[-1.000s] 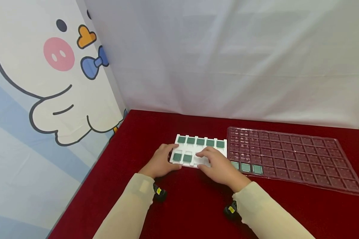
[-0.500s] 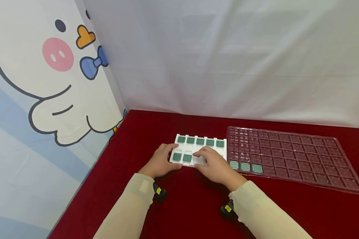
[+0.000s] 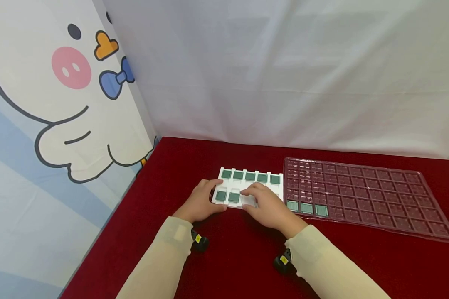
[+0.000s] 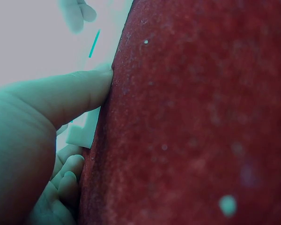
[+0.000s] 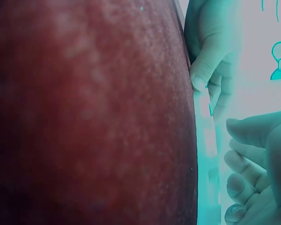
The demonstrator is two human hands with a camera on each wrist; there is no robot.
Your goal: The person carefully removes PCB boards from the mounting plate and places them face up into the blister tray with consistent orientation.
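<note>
A white tray (image 3: 227, 184) lies on the red cloth in the head view, with green square chips (image 3: 238, 175) along its back row and two more chips at the left of its front row. My left hand (image 3: 200, 202) grips the tray's left end, thumb (image 4: 91, 89) along the front edge and forefinger over the top. My right hand (image 3: 271, 207) is over the tray's front right part, its thumb and forefinger apart around a front-row slot. No chip shows between these fingers, which are loosely bent in the right wrist view. The hand hides the slots beneath it.
A clear plastic tray (image 3: 374, 195) with many compartments lies at the right, close beside the white tray. Several green chips (image 3: 307, 208) sit in its front left compartments. A white curtain (image 3: 303, 83) hangs behind the red-covered table (image 3: 194, 153).
My right hand has moved slightly left over the white tray, uncovering more of the leftmost chip in the clear tray. My left hand keeps its grip in the same place.
</note>
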